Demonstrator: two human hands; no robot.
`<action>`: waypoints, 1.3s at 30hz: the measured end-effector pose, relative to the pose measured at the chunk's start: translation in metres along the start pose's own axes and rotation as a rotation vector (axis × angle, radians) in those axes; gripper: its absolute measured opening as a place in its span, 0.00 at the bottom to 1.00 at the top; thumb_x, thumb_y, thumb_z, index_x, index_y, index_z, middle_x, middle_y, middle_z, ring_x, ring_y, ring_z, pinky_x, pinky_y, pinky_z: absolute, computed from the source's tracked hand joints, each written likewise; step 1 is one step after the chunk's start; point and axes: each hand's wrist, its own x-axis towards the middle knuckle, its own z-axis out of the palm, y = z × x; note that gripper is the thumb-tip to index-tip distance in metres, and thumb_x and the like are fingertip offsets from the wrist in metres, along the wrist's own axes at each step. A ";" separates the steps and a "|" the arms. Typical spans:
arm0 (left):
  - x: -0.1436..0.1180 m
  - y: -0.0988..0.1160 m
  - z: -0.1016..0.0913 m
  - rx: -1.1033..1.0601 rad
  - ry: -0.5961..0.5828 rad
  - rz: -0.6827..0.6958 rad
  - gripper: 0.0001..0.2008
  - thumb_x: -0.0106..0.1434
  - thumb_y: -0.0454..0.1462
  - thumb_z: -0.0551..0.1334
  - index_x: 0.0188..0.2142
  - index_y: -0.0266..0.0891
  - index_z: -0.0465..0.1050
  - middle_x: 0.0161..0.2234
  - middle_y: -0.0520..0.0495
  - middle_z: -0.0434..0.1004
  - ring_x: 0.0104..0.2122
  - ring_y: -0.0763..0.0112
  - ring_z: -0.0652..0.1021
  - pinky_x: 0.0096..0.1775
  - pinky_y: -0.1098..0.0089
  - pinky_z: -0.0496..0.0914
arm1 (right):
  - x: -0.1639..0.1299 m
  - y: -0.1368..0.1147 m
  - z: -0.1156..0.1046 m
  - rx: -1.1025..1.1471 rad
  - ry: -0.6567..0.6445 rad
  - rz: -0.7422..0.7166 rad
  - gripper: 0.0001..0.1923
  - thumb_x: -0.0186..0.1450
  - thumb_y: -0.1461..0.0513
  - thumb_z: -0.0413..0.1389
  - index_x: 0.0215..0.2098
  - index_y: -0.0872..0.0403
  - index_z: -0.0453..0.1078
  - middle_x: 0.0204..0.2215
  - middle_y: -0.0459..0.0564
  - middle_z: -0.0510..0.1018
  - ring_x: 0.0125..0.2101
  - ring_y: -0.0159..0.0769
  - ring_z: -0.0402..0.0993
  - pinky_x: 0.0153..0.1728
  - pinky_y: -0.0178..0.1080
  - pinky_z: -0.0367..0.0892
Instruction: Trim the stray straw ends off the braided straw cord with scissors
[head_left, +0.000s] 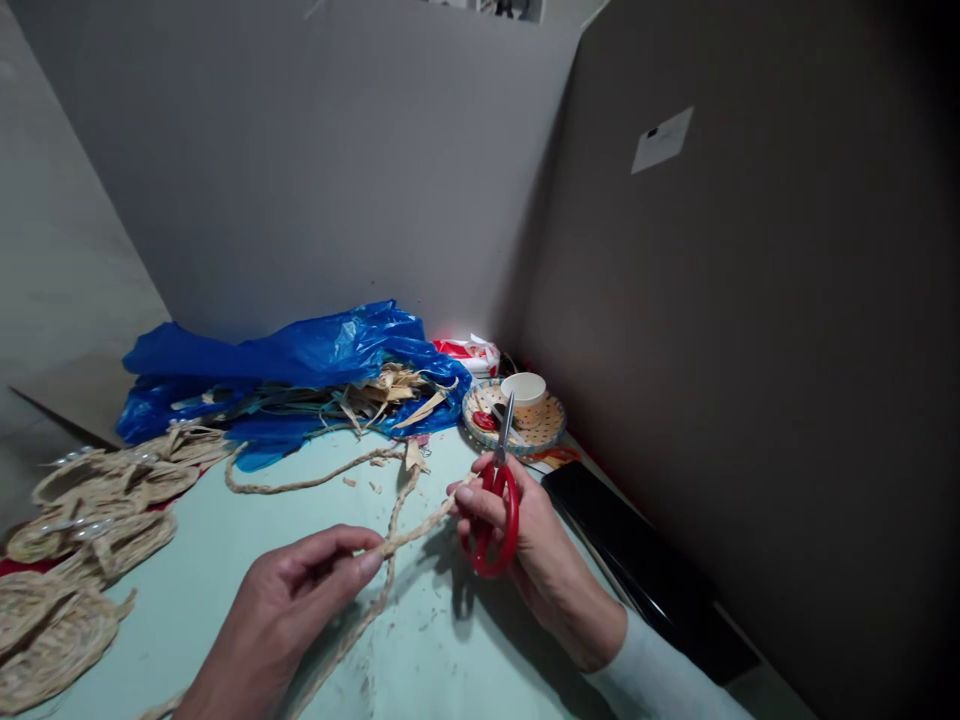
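While L hand (289,590) pinches braided cord (409,530) | R hand (517,530) grips scissors (495,500), blades shut

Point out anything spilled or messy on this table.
Small straw bits lie scattered over the green table near the braided rope, and loose husk strips spill from the blue bag.

Bare table (450,640) lies open beneath the hands; blue bag (300,365) blocks behind, woven coils (67,560) left.

Both hands (300,590) (517,530) closed, fingertips pinching.
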 end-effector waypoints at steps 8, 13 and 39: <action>-0.001 -0.009 0.014 0.355 -0.050 0.348 0.12 0.64 0.49 0.62 0.30 0.49 0.80 0.31 0.51 0.81 0.35 0.59 0.78 0.39 0.71 0.70 | -0.004 0.001 0.004 0.042 0.111 -0.133 0.32 0.54 0.59 0.73 0.47 0.51 0.59 0.26 0.39 0.76 0.25 0.28 0.75 0.23 0.27 0.68; -0.003 -0.009 0.025 0.316 0.046 0.477 0.06 0.60 0.47 0.68 0.32 0.53 0.84 0.32 0.51 0.84 0.35 0.57 0.81 0.39 0.73 0.70 | -0.002 0.007 0.005 0.039 0.085 -0.103 0.35 0.49 0.59 0.75 0.46 0.51 0.59 0.26 0.39 0.77 0.22 0.28 0.73 0.23 0.28 0.68; 0.011 0.008 0.035 0.016 -0.209 0.093 0.19 0.55 0.52 0.71 0.26 0.38 0.82 0.19 0.50 0.73 0.18 0.77 0.60 0.21 0.75 0.52 | -0.008 -0.006 0.007 -0.014 -0.028 -0.113 0.30 0.53 0.59 0.72 0.46 0.51 0.61 0.24 0.39 0.77 0.19 0.27 0.67 0.20 0.28 0.59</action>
